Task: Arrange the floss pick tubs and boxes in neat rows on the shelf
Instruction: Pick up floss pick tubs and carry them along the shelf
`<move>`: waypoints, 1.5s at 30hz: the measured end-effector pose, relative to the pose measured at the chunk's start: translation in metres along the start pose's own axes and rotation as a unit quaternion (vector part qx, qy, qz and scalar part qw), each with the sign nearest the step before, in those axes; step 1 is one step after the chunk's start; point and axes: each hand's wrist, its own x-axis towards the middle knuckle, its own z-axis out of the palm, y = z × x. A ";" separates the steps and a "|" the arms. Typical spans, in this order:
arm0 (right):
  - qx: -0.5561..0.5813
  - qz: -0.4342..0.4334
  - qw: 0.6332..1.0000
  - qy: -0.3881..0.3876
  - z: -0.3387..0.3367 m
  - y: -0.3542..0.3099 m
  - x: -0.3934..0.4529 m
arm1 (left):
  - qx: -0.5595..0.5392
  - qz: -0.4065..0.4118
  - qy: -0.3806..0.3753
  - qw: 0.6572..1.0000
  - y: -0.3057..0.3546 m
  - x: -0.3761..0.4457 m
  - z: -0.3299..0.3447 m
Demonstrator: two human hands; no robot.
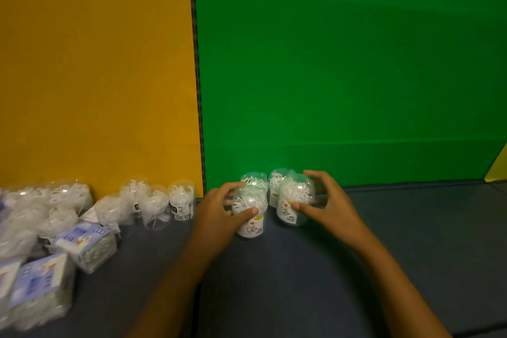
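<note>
Several clear floss pick tubs stand in a tight cluster on the dark shelf [411, 241], in front of the green back panel. My left hand [219, 214] grips the front left tub [251, 217], thumb across its front. My right hand [326, 206] curls around the front right tub [293, 203]. Two more tubs [253, 180] stand just behind them, one of them the rear right tub [275, 180]. At the left lies a loose heap of tubs [153, 206] and blue-labelled boxes [87, 247], some tipped over.
An orange back panel [96, 63] meets the green panel [343, 63] at a dark vertical seam. A yellow side panel [499, 164] shows at the far right. Bare shelf surface lies to the right of the cluster and in front of my arms.
</note>
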 end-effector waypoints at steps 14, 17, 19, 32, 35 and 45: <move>0.135 0.008 0.990 -0.036 0.000 0.032 0.006 | 0.002 0.003 0.092 0.996 -0.016 -0.012 0.049; 0.134 0.008 0.990 -0.032 -0.003 0.035 0.005 | 0.016 0.010 0.080 0.997 -0.017 -0.014 0.049; 0.131 0.006 0.991 -0.035 -0.002 0.037 0.004 | 0.020 0.018 0.080 0.996 -0.019 -0.015 0.046; 0.127 0.013 0.989 -0.078 0.004 0.048 0.004 | 0.474 0.016 0.037 0.880 -0.019 -0.025 -0.008; 0.124 0.015 0.988 -0.088 0.005 0.052 0.004 | 0.508 0.005 0.005 0.861 -0.017 -0.025 -0.009; 0.081 0.022 0.989 -0.119 0.000 0.049 0.001 | 0.499 0.008 -0.006 0.866 -0.006 -0.042 -0.020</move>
